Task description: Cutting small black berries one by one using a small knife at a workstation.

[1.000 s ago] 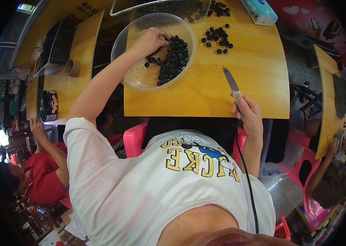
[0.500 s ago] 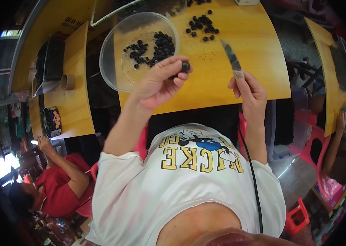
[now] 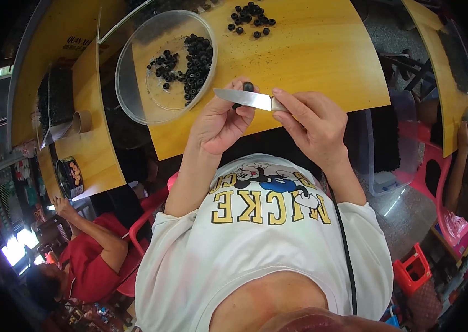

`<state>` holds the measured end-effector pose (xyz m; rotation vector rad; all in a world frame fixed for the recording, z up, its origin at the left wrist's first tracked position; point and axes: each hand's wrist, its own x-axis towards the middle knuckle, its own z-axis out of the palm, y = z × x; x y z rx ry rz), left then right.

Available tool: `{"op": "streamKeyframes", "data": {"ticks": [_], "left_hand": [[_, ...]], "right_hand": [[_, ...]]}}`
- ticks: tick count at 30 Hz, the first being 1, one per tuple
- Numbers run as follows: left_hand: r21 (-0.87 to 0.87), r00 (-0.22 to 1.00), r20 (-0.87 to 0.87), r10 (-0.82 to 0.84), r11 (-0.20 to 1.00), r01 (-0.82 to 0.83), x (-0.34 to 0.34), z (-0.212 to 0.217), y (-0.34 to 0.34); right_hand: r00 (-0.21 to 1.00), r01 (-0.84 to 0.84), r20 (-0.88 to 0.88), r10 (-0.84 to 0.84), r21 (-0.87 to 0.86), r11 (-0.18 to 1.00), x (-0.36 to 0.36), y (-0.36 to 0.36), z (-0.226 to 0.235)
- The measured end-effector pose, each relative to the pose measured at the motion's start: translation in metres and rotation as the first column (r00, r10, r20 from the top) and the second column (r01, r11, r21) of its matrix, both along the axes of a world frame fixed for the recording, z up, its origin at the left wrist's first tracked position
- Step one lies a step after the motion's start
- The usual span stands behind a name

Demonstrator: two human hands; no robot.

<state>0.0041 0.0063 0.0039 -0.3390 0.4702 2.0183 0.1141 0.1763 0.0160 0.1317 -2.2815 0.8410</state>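
The left hand point(image 3: 222, 126) pinches a black bead point(image 3: 248, 87) in its fingertips, likely so it can't roll. The right hand point(image 3: 317, 123) grips a knife point(image 3: 250, 99) by its handle, blade beside the bead. A tub point(image 3: 127, 83) sits past the left hand, probably for easy reach.

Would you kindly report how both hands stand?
Right hand: holding silver-bladed, pale-handled knife. Left hand: holding small round black piece. Knife partly hides left hand; contact with piece unclear.
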Motion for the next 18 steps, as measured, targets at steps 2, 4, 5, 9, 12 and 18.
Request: {"op": "streamKeyframes", "data": {"ticks": [2, 4, 5, 9, 12, 18], "left_hand": [[0.008, 1.000, -0.011, -0.001, 1.000, 0.001, 0.001, -0.001, -0.001], [0.016, 1.000, -0.022, -0.001, 1.000, 0.002, 0.002, -0.003, -0.001], [0.002, 0.999, -0.041, 0.005, 1.000, -0.004, 0.002, -0.004, -0.001], [-0.011, 0.996, -0.091, 0.012, 1.000, -0.013, 0.001, -0.003, -0.001], [0.024, 0.992, -0.123, 0.020, 1.000, -0.017, 0.000, -0.006, -0.002], [0.136, 0.970, -0.241, -0.006, 0.990, 0.040, -0.002, -0.010, -0.003]], "right_hand": [[1.000, 0.008, -0.007, -0.008, 0.013, 1.000, 0.000, 0.001, -0.001], [1.000, 0.009, 0.016, -0.010, 0.026, 1.000, -0.001, 0.001, -0.002], [1.000, 0.009, 0.017, -0.010, 0.027, 1.000, -0.001, 0.001, -0.002], [1.000, 0.011, 0.024, -0.012, 0.030, 1.000, -0.002, 0.001, -0.003], [1.000, 0.010, 0.020, -0.010, 0.030, 1.000, -0.003, 0.002, -0.004], [1.000, 0.004, 0.007, -0.004, 0.027, 1.000, 0.000, 0.003, -0.006]]}}
